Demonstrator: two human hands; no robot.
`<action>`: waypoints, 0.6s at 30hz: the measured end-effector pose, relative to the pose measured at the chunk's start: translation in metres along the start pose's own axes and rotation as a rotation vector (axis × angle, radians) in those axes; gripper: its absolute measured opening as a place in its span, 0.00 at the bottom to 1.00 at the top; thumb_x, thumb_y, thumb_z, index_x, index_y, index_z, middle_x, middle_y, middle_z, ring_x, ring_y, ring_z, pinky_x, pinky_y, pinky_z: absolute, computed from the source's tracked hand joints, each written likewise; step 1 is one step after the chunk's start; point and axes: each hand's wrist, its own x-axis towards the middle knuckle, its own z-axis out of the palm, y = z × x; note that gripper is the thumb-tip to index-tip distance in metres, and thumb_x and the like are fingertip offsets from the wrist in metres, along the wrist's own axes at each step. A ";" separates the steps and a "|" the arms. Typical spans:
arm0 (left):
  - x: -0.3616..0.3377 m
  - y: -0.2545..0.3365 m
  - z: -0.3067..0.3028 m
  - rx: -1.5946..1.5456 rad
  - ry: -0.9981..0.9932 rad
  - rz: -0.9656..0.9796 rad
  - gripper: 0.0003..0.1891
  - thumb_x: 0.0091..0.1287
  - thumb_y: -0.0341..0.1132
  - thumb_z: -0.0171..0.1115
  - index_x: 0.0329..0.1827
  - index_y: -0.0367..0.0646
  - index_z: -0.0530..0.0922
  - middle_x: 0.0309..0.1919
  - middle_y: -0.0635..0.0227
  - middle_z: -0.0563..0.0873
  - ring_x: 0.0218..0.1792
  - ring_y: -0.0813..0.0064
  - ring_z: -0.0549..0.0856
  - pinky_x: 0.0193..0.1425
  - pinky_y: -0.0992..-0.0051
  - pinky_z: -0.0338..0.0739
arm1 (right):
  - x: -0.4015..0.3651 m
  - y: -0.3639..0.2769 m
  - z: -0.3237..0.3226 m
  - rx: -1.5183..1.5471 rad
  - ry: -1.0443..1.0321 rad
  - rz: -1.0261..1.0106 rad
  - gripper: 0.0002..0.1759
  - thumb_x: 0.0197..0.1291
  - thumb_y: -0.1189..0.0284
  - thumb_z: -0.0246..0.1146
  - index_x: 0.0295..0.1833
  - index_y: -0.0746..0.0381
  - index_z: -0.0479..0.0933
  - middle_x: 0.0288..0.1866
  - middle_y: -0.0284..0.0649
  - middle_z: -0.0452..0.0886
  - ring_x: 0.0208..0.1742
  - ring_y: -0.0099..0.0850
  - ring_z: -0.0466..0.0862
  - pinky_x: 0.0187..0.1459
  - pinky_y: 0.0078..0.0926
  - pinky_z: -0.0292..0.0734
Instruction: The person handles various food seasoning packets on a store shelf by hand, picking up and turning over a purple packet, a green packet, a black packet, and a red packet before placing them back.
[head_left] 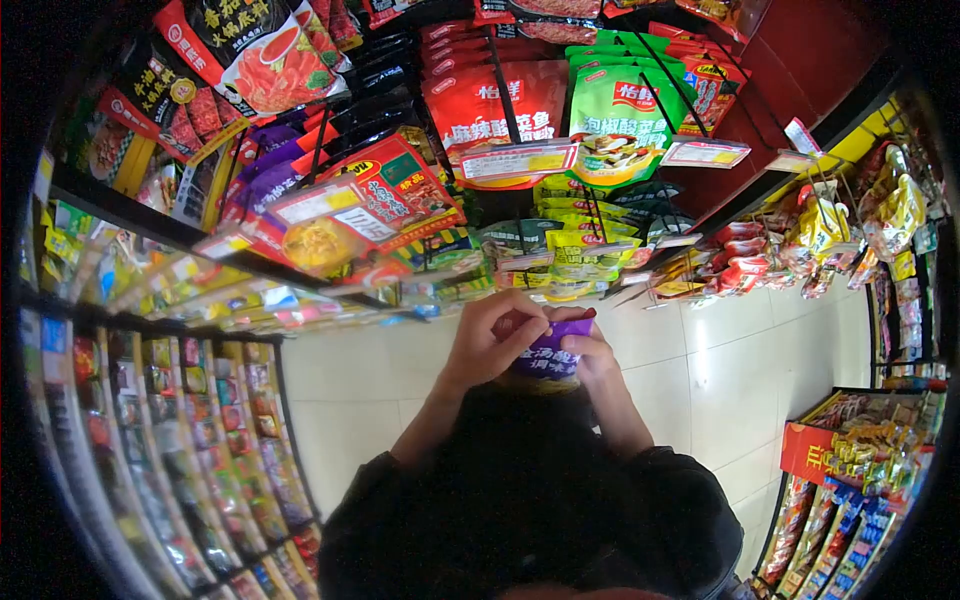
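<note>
Close to my body I hold a purple seasoning packet (548, 352) with white Chinese lettering across its front. My left hand (497, 340) pinches its upper left edge, fingers curled and thumb pressed near the top. On the other side, my right hand (592, 352) grips the upper right edge, its thumb over the front. A small dark red bit shows at the packet's top right corner. The packet's lower part is dim against my dark clothing. Above my hands hang yellow-green packets (590, 255) on hooks.
A red pouch (495, 110) and a green pouch (625, 120) hang on rack hooks ahead, with price tags (520, 160) jutting out. Shelves of packets (190, 430) stand at left. A display with a red sign (808, 452) is at right. Pale floor tiles (640, 350) lie below.
</note>
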 end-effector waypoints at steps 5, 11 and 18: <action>0.006 0.016 -0.005 0.122 0.061 -0.072 0.06 0.71 0.32 0.67 0.42 0.38 0.83 0.31 0.75 0.83 0.32 0.91 0.77 0.35 0.85 0.69 | 0.009 -0.008 0.017 -0.090 0.196 -0.120 0.12 0.62 0.77 0.71 0.50 0.64 0.81 0.45 0.36 0.84 0.46 0.24 0.83 0.50 0.23 0.77; 0.015 0.023 -0.006 0.071 0.113 -0.194 0.09 0.71 0.35 0.68 0.45 0.38 0.83 0.28 0.79 0.80 0.31 0.91 0.74 0.35 0.86 0.68 | 0.022 -0.036 0.052 -0.472 0.204 -0.277 0.05 0.66 0.74 0.70 0.39 0.65 0.84 0.36 0.33 0.82 0.38 0.21 0.80 0.43 0.21 0.73; 0.019 0.021 -0.013 0.001 0.108 -0.126 0.10 0.69 0.33 0.71 0.47 0.37 0.83 0.33 0.77 0.83 0.34 0.92 0.77 0.38 0.86 0.72 | 0.032 -0.060 0.066 -0.834 0.134 -0.419 0.04 0.64 0.77 0.70 0.41 0.68 0.86 0.37 0.38 0.84 0.39 0.25 0.81 0.43 0.23 0.73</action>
